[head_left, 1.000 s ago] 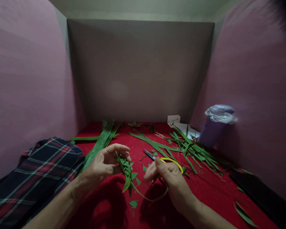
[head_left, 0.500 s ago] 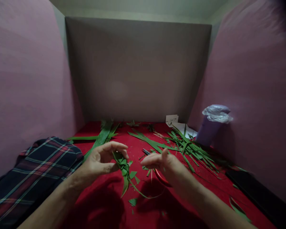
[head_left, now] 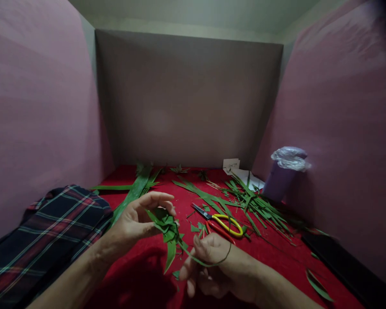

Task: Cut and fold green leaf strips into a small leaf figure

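- While the left hand (head_left: 137, 221) pinches a folded leaf (head_left: 167, 226) between thumb and curled fingertips, just above the red cloth (head_left: 138, 279), a thin strand (head_left: 209, 264) trails from it to the right hand (head_left: 214, 268).
- That right hand is half-curled with the strand looped across it. Whether the fingers nip it is hidden.
- Light and springy, the leaf looks quick to tear or unfold, so the firm folded middle seems the safest hold, not the loose tips.
- Scissors (head_left: 223, 223) lie just beyond, with leaf strips (head_left: 255, 205), a purple cup (head_left: 280, 182) and plaid fabric (head_left: 51, 231) around.
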A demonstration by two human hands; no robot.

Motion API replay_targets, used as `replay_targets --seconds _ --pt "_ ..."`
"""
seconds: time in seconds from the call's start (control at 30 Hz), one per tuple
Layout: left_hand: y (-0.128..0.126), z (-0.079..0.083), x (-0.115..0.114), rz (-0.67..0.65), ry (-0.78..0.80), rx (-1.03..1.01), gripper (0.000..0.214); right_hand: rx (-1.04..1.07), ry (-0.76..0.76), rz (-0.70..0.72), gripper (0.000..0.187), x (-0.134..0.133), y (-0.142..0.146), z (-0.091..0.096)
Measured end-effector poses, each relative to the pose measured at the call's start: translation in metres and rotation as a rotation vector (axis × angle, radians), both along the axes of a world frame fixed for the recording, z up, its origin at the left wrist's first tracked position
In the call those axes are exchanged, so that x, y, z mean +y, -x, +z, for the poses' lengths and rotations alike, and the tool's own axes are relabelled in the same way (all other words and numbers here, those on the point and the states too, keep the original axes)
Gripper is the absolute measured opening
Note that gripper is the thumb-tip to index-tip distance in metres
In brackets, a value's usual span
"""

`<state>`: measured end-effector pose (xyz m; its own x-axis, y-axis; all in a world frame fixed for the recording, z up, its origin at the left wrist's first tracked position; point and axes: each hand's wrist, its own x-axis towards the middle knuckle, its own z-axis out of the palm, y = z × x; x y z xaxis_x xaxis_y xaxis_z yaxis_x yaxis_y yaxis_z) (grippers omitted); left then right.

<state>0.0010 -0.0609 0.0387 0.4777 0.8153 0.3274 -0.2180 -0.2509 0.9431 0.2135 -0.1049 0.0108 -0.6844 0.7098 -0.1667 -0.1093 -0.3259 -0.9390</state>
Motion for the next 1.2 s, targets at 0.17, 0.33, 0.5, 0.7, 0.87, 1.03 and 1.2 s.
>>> replay_targets --seconds 0.17,0.33,0.5,0.7,0.87,1.03,1.2 --pt "0.001 -0.003 0.0 -0.026 -0.061 0.01 0.043 0.098 0.125 0.018 0.041 0.003 0.003 -0.005" --pt "-0.003 0.0 -0.002 -0.007 -0.08 0.064 0.042 0.152 0.109 -0.07 0.022 0.004 0.006 -0.01" --pt "-0.009 0.001 -0.001 0.226 -0.098 0.042 0.048 0.183 0.038 -0.237 0.018 0.004 0.012 -0.017" --pt "-0.012 -0.004 0.004 0.355 0.117 -0.041 0.032 0.013 -0.098 -0.505 0.027 0.004 0.017 -0.011" --pt "-0.025 0.0 -0.01 0.179 0.326 -0.015 0.033 -0.089 -0.11 -0.588 0.028 0.004 0.017 -0.01" --pt "-0.033 -0.002 -0.018 0.137 0.412 -0.03 0.031 -0.123 -0.121 -0.618 0.025 0.01 0.02 -0.022" --pt "-0.033 -0.016 -0.014 0.2 0.484 -0.062 0.036 -0.166 -0.203 -0.615 0.025 0.007 0.024 -0.025"
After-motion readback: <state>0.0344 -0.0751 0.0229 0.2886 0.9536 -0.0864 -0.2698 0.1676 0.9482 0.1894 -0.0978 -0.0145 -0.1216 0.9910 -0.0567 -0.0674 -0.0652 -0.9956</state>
